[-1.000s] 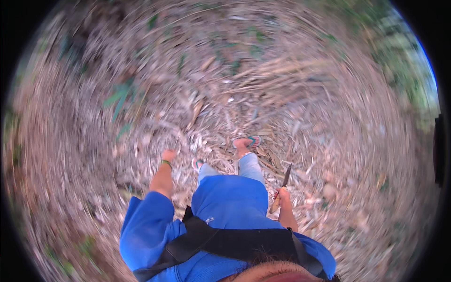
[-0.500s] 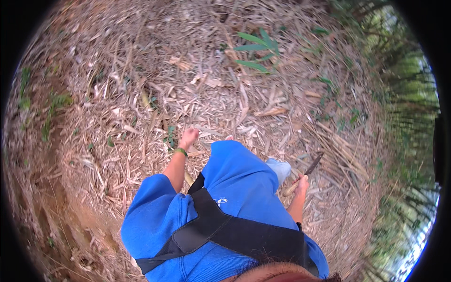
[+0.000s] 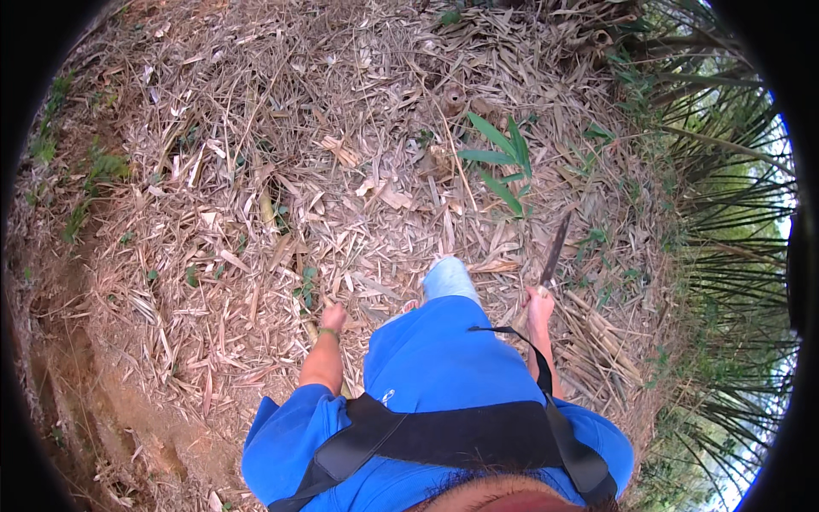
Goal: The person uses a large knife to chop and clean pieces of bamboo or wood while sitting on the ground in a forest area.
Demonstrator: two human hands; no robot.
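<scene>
On a slope of dry bamboo leaves [image 3: 281, 196], the right hand [image 3: 539, 300] is gripping the handle of a dark long-bladed knife [image 3: 554, 248], its blade pointing up and away near a green-leaved shoot [image 3: 499, 162]. The left hand [image 3: 333, 317] is hanging loosely curled beside the blue shirt [image 3: 444, 375], holding nothing, a band around its wrist.

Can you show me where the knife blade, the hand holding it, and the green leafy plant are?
knife blade [image 3: 554, 249], head view, middle of the dark blade.
right hand [image 3: 540, 302], head view, back of the hand.
green plant [image 3: 499, 162], head view, its long leaves.
</scene>
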